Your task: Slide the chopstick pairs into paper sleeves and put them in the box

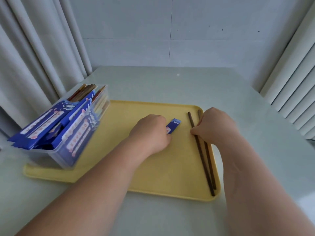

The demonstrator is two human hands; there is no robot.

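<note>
Two dark chopsticks (202, 155) lie side by side along the right edge of the yellow tray (119, 126), their long axis running from the tray's near right corner away toward its far right corner, tilted slightly leftward at the far end. The right hand (216, 126) rests over them about midway up that edge, fingers curled down and closed against the sticks, apparently pinching the pair; whether both are held I cannot tell. So the pair lies under and nearer than this hand, and the right is plainly the closer one.

Left of it, near the tray's middle, the left hand (150, 133) is closed on a blue paper sleeve (173, 126), whose free end points away and to the right, toward the sticks' far ends. The next move likely turns on lining up stick tips with the sleeve's opening.

Farther left, on the tray's left end, the clear box (68, 133) holds sleeved pairs.
</note>
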